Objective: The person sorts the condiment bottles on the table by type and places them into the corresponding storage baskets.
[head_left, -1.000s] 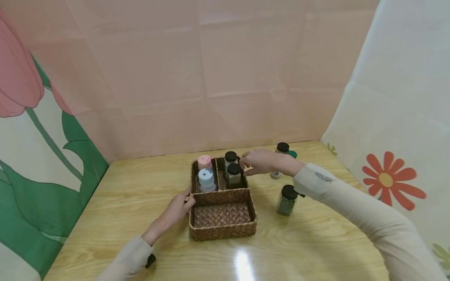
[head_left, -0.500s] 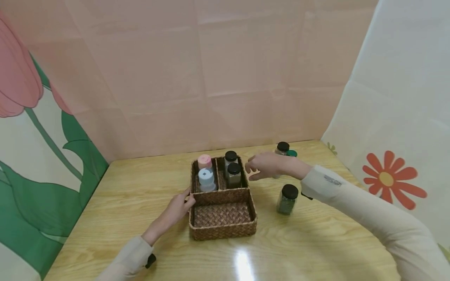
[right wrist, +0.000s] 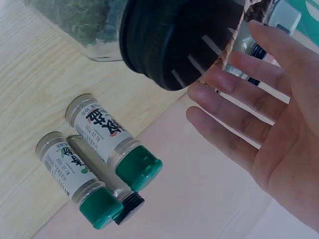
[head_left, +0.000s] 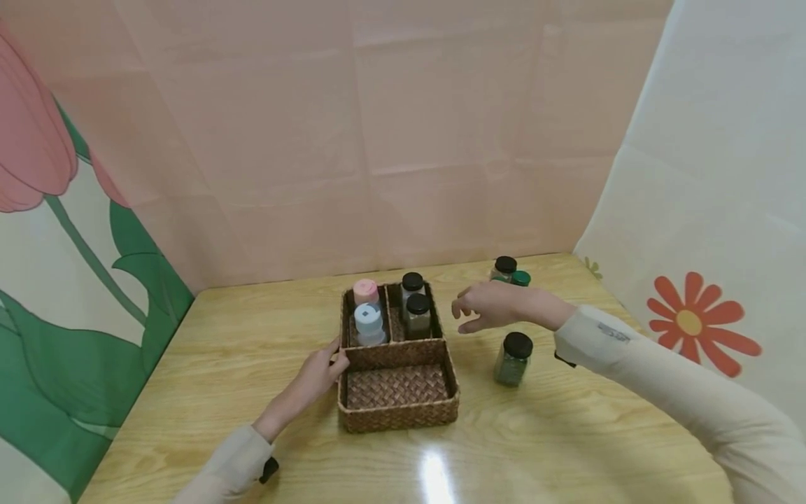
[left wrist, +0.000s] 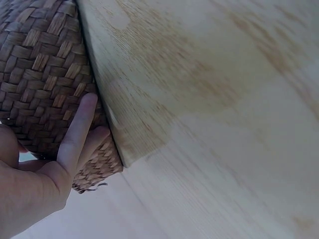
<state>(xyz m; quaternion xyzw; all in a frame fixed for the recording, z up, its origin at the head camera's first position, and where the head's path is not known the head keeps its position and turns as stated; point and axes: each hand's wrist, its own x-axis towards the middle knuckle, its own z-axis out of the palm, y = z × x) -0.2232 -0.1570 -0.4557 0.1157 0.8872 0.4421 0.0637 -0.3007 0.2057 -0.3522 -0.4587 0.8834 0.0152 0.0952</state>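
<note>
My left hand (head_left: 320,369) holds the left side of a brown woven basket (head_left: 403,418), thumb at the rim; in the left wrist view its fingers (left wrist: 77,132) lie along the outer wall. The back left compartment holds a pink-capped bottle (head_left: 366,290) and a white-capped bottle (head_left: 369,320). Two black-lidded jars, the nearer one (head_left: 418,318) with tan contents, stand in the back right compartment. My right hand (head_left: 497,304) hovers right of the basket, fingers spread and loosely bent, holding nothing. Just below it stands a black-lidded jar of green flakes (head_left: 511,367).
Behind my right hand are two green-capped shakers, one of them nearer (right wrist: 102,129), and a slim black-capped bottle (right wrist: 130,205). The basket's wide front compartment (head_left: 398,386) shows its bare woven floor. A pink cloth backdrop (head_left: 378,175) borders the table's far edge.
My right hand has drawn away from the jars in the basket, moving right and a little nearer, fingers loosening. The left hand and basket have stayed in place.
</note>
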